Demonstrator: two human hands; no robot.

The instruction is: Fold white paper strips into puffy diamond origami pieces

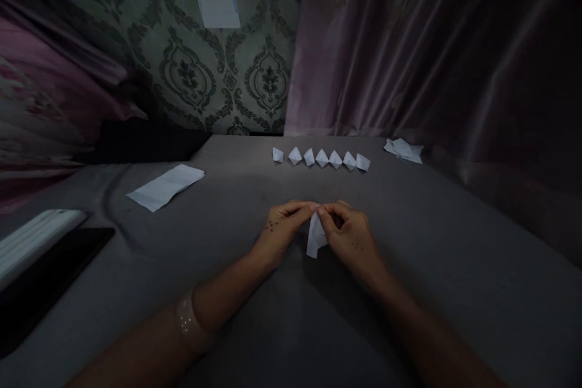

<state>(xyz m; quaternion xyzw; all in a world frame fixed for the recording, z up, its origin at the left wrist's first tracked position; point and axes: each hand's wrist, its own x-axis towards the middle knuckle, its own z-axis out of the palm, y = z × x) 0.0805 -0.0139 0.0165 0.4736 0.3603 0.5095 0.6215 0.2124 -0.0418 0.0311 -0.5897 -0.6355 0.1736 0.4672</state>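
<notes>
Both hands meet over the middle of the table at a small piece of folded white paper (314, 239). My left hand (284, 227) pinches its top edge between thumb and forefinger. Right beside it, my right hand (348, 230) is closed on the same paper, thumb and forefinger at the top. The paper hangs down as a narrow strip, with a flap partly behind the right hand. Beyond the hands stands a row of several small folded white paper shapes (322, 158), pointed at the top.
White paper sheets (167, 187) lie at the left, and loose paper scraps (404, 150) at the back right. A white slab-like object (39, 242) and a dark flat object (54, 279) are at the near left. Black cloth (145, 140) lies at the back left of the grey table (227, 194).
</notes>
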